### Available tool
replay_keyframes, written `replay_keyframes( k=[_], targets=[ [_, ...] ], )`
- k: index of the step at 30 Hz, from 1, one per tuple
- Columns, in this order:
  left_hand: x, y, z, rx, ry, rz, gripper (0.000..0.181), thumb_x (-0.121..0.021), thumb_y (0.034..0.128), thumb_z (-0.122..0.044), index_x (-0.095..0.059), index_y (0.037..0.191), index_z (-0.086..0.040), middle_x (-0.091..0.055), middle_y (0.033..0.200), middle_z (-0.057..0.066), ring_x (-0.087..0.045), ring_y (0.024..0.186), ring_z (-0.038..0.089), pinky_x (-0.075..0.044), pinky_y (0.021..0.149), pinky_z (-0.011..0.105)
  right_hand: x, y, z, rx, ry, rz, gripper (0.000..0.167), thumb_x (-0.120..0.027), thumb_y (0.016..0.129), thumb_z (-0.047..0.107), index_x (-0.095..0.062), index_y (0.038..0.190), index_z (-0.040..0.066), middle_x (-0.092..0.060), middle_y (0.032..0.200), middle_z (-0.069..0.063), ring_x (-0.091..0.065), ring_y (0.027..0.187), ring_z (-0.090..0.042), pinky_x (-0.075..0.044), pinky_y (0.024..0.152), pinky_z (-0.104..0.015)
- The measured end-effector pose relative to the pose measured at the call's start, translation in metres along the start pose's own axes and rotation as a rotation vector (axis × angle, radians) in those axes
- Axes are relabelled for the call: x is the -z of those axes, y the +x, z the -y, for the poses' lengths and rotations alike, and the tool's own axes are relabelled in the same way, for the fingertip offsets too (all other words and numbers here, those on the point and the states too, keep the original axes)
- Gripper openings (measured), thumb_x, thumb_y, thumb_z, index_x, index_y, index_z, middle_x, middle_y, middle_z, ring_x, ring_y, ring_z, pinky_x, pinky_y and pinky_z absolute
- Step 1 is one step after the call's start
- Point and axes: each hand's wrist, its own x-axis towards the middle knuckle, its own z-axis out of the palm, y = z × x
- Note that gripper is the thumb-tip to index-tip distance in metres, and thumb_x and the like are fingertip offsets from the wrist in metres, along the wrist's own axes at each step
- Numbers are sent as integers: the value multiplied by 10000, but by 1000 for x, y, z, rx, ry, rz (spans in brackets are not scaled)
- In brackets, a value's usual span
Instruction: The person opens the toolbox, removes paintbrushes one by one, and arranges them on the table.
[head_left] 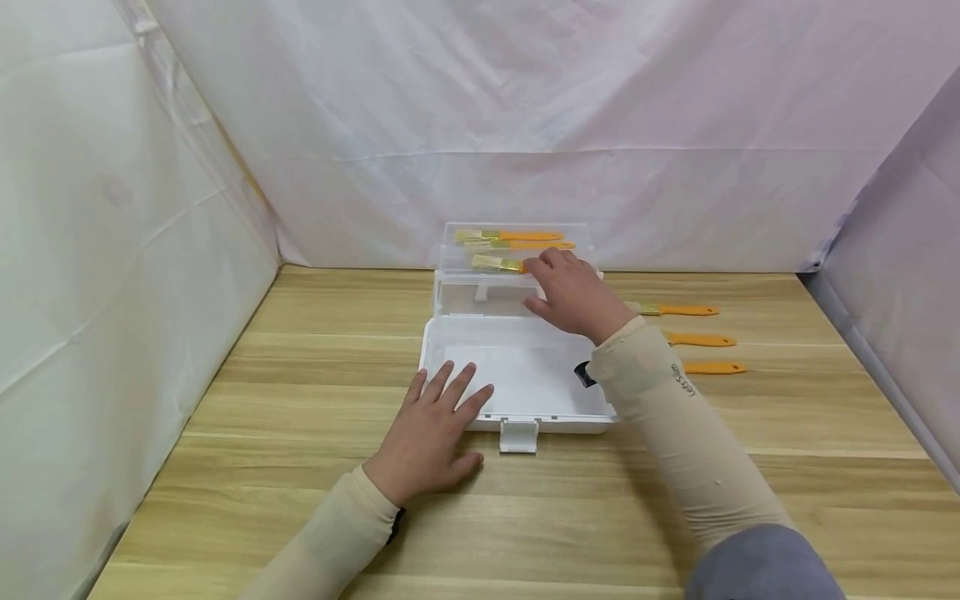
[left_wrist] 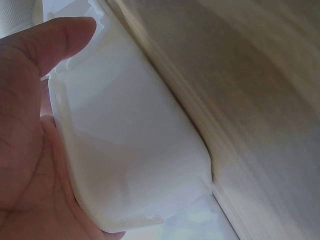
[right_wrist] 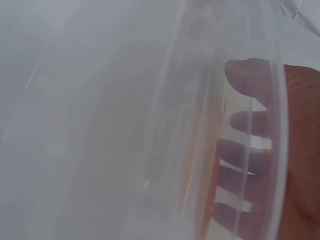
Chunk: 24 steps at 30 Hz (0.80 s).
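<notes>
A white plastic box (head_left: 525, 383) stands on the table, its translucent lid (head_left: 457, 296) folded back behind it. Three paintbrushes lie in the lid: a rear brush (head_left: 531, 237), a middle brush (head_left: 536, 246) and a front brush (head_left: 497, 263). My right hand (head_left: 573, 296) reaches over the lid and covers most of the front brush's handle. Seen through the clear plastic in the right wrist view, its fingers (right_wrist: 245, 155) look spread, close to an orange handle (right_wrist: 207, 200). My left hand (head_left: 431, 437) rests spread on the box's front left corner, thumb by the front wall (left_wrist: 130, 135).
To the right on the wooden table (head_left: 810, 433) lie three more orange-handled paintbrushes, a far one (head_left: 688, 310), a middle one (head_left: 702, 340) and a near one (head_left: 716, 367); my right arm hides part of them. A white latch (head_left: 518, 436) hangs at the box front. Pale cloth (head_left: 540, 108) encloses the table.
</notes>
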Motion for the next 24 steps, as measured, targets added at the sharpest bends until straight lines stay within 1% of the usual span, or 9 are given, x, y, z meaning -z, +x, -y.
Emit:
replay_keyframes(
  k=[2,5,8,12,14,17,22,24],
  targets=[
    [0,0,0,0,-1,-1,816,-750,772,-476,-469,1480,-183,-366,1555,147,-332,1407,420,-254,1092,636,-1,1,0,1,4,-3,568,-647,958,337,-482,1409,34,-525,1255,-176,-513,1133,-338,-445,950,-500],
    [0,0,0,-1,-5,-3,812,-750,771,-469,-471,1478,-182,-368,1554,149,-337,1404,419,-256,1089,640,-1,2,0,-6,8,6,619,-639,963,346,-449,1435,-7,-509,1257,-193,-510,1108,-334,-453,934,-475],
    [1,0,0,0,-5,-4,812,-752,770,-465,-473,1476,-180,-370,1553,151,-344,1400,419,-259,1086,642,-2,2,0,-14,8,15,653,-633,967,348,-427,1450,-40,-495,1282,-209,-502,1123,-341,-451,941,-472],
    [1,0,0,-1,0,-6,814,-747,771,-473,-471,1479,-182,-370,1553,150,-351,1397,417,-263,1084,642,-2,3,1,-25,-9,9,654,-630,969,349,-431,1449,-50,-496,1321,-217,-489,1183,-364,-441,971,-494],
    [1,0,0,-1,1,-6,815,-746,771,-475,-470,1480,-183,-369,1554,148,-351,1397,416,-262,1084,642,-1,2,2,-24,-19,3,632,-633,968,346,-458,1431,-46,-511,1320,-217,-487,1197,-373,-440,976,-504],
    [1,0,-1,2,-2,-2,817,-748,769,-476,-469,1480,-184,-367,1555,147,-347,1400,415,-257,1087,641,1,1,4,-21,-27,-12,550,-634,967,337,-529,1370,-22,-548,1267,-200,-506,1158,-366,-456,946,-499],
    [1,0,-2,10,-8,8,824,-751,767,-483,-467,1481,-186,-360,1559,145,-339,1405,413,-245,1095,637,1,-1,5,-12,-25,-73,381,-605,977,290,-625,1222,-2,-578,1131,-165,-530,1016,-337,-486,836,-468],
    [1,0,-2,11,-8,8,826,-752,766,-485,-466,1481,-186,-360,1560,145,-338,1405,414,-244,1096,635,1,-1,5,-9,-9,-102,344,-596,980,269,-646,1183,-3,-579,1089,-157,-533,961,-322,-488,801,-455]
  ],
)
